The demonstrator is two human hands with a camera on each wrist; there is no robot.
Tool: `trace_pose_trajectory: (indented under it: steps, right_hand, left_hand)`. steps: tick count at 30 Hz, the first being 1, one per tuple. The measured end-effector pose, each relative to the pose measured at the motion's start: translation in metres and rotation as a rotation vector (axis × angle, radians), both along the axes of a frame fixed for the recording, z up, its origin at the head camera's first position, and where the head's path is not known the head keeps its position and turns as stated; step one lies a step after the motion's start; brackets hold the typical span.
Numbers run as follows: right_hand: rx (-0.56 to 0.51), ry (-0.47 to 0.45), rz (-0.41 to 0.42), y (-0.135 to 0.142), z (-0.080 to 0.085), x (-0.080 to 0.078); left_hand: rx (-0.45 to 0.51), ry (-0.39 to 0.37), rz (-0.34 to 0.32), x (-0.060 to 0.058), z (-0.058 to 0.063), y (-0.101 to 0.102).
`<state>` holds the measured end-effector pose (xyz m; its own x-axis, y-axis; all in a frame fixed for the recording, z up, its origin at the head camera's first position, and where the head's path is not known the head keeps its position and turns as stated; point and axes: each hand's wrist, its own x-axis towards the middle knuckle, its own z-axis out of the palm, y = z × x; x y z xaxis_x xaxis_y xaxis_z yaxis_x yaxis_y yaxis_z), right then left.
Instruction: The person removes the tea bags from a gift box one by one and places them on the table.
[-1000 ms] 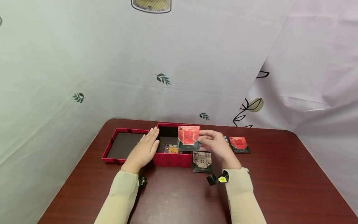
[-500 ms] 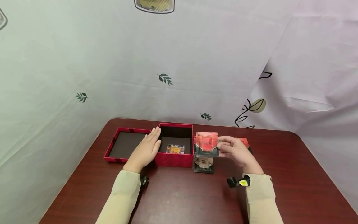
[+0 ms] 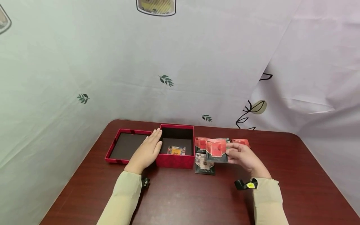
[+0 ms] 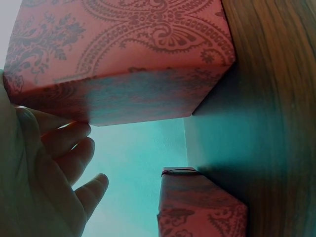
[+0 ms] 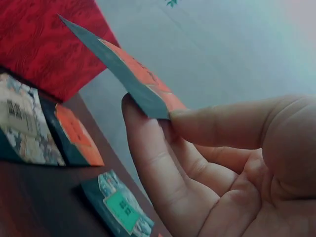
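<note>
My right hand pinches a red and dark green sachet by its right edge, thumb on one face and fingers behind, as the right wrist view shows. The sachet is raised and overlaps others lying to the right of a red patterned box. My left hand lies with straight fingers along the left wall of that box. The left wrist view shows these fingers beside the box wall. The box has a dark inside, and a colourful sachet with a yellow label is in it.
A shallow red tray-like lid with dark lining lies left of the box. Right of the box lie a grey floral sachet, a red sachet, a green-labelled sachet and another red one. A printed curtain hangs behind the table.
My right hand has carried the red sachet from over the box's right side rightward and lowered it toward the other sachets. The left hand has stayed at the box.
</note>
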<state>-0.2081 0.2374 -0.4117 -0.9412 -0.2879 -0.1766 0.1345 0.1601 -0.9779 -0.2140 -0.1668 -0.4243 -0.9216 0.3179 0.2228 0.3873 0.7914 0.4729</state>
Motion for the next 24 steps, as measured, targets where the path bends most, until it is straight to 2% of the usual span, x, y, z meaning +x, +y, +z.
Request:
trace_pose_trajectory:
  steps: [14,24]
  right_hand:
    - [0.199,-0.062,-0.009,0.012,-0.006,0.003]
    - [0.256,-0.128,-0.005,0.029,-0.016,0.004]
  left_hand:
    - [-0.007,0.011,0.002,-0.001,-0.002,0.000]
    - [-0.015,0.019,-0.001,-0.001,-0.002,0.000]
